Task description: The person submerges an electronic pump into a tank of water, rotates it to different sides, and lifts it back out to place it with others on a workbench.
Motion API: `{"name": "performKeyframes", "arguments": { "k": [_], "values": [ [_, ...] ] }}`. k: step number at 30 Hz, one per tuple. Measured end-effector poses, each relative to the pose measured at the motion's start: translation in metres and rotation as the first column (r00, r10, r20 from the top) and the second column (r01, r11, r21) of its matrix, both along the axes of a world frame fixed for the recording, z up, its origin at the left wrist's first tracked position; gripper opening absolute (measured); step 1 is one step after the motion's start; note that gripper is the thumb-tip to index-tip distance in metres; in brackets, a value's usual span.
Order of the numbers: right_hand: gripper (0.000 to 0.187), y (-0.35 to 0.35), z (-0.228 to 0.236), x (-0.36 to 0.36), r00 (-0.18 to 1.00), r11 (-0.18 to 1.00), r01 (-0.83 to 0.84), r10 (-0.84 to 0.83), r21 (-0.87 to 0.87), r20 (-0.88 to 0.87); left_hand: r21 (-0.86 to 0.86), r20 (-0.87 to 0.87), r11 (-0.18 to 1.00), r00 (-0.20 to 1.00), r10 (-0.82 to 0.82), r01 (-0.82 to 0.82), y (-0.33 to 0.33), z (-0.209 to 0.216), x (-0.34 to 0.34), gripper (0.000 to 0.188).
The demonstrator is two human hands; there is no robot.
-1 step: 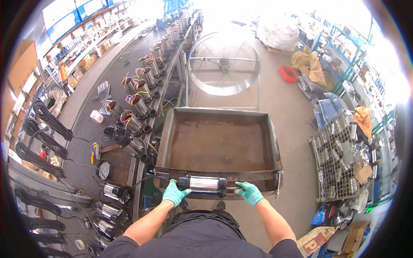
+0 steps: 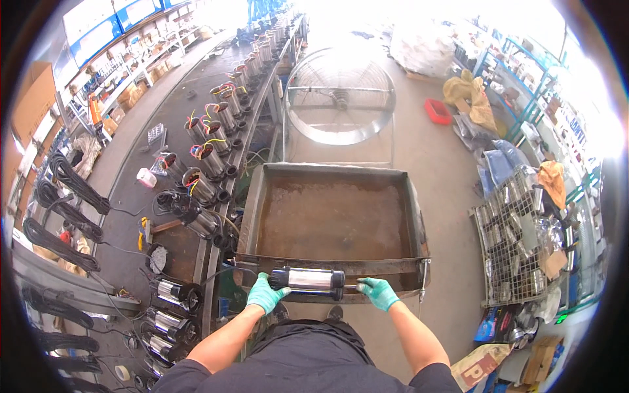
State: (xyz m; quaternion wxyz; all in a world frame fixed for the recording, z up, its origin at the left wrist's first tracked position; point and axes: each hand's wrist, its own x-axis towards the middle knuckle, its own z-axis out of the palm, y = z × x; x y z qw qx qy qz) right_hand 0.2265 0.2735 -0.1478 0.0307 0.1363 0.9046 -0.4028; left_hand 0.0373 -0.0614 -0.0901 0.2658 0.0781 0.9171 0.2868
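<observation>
At the near edge of the water tank [image 2: 413, 215], a seemingly assembled steel-cased pump [image 2: 311, 279] is level, not immersed, the left hand [image 2: 265, 294] gripping its black end [image 2: 280, 278], the right hand [image 2: 379, 293] pinching the thin rod [image 2: 352, 286] opposite

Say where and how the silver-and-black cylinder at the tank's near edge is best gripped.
Probably by its black ends, one hand from each side: the cylinder lies lengthwise left to right, and its round, shiny middle may slip.
</observation>
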Motion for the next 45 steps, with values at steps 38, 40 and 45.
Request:
{"name": "performKeyframes", "arguments": {
  "k": [38, 40, 45],
  "values": [
    [0.043, -0.014, 0.008, 0.006, 0.983, 0.867, 0.181, -0.179, -0.464, 0.049, 0.15, -0.07, 0.988, 0.997, 0.044, -0.033, 0.006, 0.007, 0.004, 0.067],
    [0.051, -0.017, 0.026, 0.0, 0.981, 0.858, 0.191, -0.184, -0.476, 0.062, 0.237, -0.047, 0.971, 0.998, 0.051, -0.038, -0.008, -0.02, -0.006, 0.066],
    [0.046, 0.024, 0.004, 0.048, 0.658, 0.617, 0.752, -0.679, 0.233, -0.325, 0.184, -0.057, 0.982, 0.997, 0.055, -0.043, -0.006, -0.019, -0.007, 0.066]
  ]
}}
